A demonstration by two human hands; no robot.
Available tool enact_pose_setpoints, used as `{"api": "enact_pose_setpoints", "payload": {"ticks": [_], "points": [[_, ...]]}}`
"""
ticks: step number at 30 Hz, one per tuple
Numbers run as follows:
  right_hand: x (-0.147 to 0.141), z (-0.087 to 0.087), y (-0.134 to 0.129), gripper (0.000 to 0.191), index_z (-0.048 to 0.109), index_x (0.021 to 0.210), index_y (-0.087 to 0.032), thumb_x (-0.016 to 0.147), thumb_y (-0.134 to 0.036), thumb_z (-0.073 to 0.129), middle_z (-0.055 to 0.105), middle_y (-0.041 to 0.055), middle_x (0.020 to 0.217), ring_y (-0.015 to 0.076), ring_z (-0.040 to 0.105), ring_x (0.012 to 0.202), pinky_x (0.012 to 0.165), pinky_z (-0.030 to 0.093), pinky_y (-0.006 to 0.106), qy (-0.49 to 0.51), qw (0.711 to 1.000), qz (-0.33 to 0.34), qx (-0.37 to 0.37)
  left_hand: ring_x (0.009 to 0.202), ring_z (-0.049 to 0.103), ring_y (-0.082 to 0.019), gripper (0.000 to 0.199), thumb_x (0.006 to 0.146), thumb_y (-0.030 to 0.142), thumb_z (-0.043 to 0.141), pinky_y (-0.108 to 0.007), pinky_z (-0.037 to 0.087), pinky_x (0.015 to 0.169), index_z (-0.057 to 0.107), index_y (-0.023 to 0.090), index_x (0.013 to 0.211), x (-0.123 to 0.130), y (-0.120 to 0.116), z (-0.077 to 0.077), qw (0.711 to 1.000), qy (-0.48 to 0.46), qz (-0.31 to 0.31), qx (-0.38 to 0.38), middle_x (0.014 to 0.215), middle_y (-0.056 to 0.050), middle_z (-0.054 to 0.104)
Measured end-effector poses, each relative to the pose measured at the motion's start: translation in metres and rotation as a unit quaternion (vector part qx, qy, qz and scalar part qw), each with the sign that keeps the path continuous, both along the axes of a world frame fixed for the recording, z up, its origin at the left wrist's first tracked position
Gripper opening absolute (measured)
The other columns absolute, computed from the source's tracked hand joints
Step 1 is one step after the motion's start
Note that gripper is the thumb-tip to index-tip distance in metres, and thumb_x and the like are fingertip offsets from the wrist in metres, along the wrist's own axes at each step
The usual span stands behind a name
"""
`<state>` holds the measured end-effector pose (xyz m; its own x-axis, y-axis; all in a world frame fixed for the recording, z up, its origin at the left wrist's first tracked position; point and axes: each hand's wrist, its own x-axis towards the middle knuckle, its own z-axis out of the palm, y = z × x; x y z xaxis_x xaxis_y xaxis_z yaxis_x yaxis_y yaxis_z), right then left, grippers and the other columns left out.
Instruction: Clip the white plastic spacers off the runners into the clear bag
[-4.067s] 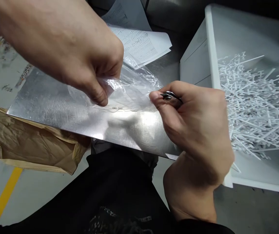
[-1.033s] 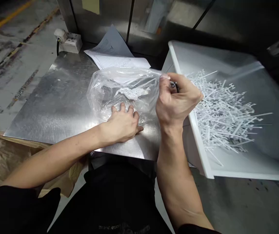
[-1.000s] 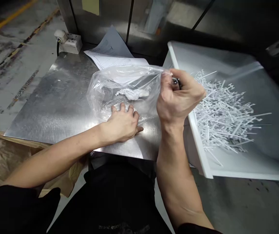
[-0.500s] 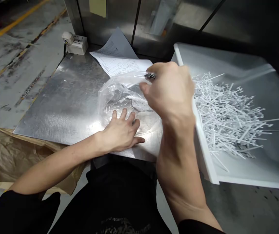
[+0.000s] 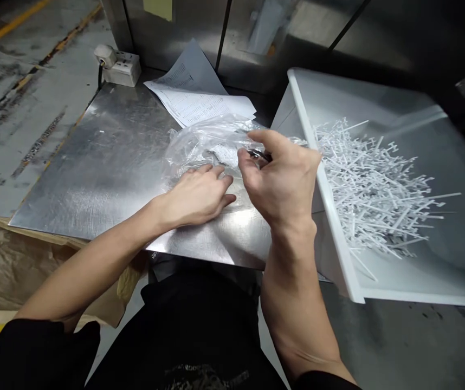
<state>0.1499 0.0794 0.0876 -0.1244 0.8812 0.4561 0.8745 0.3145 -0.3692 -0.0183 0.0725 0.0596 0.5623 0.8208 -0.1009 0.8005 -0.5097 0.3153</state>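
Note:
A clear plastic bag [image 5: 192, 142] lies crumpled on the metal table, with a speckled white piece [image 5: 225, 155] showing in or under its film. My left hand [image 5: 200, 194] rests palm down on the near side of the bag, its fingers spread and slightly bent. My right hand [image 5: 283, 173] is closed round a small dark, shiny tool [image 5: 259, 155] above the bag's right part. Most of that tool is hidden in the fist, so its kind cannot be made out.
A white bin [image 5: 340, 244] on the right holds a heap of thin white plastic sticks [image 5: 379, 189]. Printed papers [image 5: 200, 103] lie behind the bag. A power socket block [image 5: 122, 69] sits at the table's [image 5: 73, 179] back left corner. Brown paper [image 5: 8, 260] is below the left edge.
My right hand has come down and nearer to me with the dark tool. The bag's raised film has sunk flatter. My left hand stays on the bag, its fingers a little more bent.

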Motion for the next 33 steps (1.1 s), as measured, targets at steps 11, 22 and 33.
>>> {"api": "enact_pose_setpoints", "payload": {"ticks": [11, 22, 33], "points": [[0.021, -0.032, -0.050, 0.048, 0.072, 0.153, -0.014, 0.109, -0.027, 0.058, 0.083, 0.0122, 0.083, 0.0308, 0.077, 0.071, 0.075, 0.060, 0.044, -0.081, 0.978, -0.076, -0.177, 0.152, 0.064, -0.040, 0.068, 0.114, 0.035, 0.044, -0.062, 0.055, 0.129, 0.032, 0.010, 0.176, -0.011, 0.012, -0.016, 0.993, -0.092, 0.071, 0.037, 0.175, -0.026, 0.049], [0.019, -0.036, -0.066, 0.053, 0.068, 0.160, -0.011, 0.112, -0.030, 0.057, 0.087, 0.0183, 0.082, 0.0371, 0.083, 0.071, 0.068, 0.061, 0.043, -0.127, 0.961, -0.090, -0.227, 0.177, 0.036, -0.029, 0.094, 0.108, 0.037, 0.051, -0.048, 0.059, 0.129, -0.003, 0.035, 0.185, 0.000, 0.014, -0.007, 0.963, -0.235, 0.116, 0.065, 0.193, -0.007, 0.026], [0.013, -0.053, -0.025, 0.041, 0.073, 0.142, 0.000, 0.109, -0.015, 0.055, 0.079, 0.0311, 0.137, 0.0399, 0.079, 0.124, 0.112, 0.061, 0.053, 0.045, 0.982, 0.022, -0.180, 0.179, 0.034, -0.028, 0.088, 0.108, 0.035, 0.048, -0.051, 0.050, 0.138, 0.003, 0.042, 0.184, -0.011, 0.013, -0.022, 0.945, -0.279, 0.114, 0.130, 0.195, 0.000, 0.019]]}}
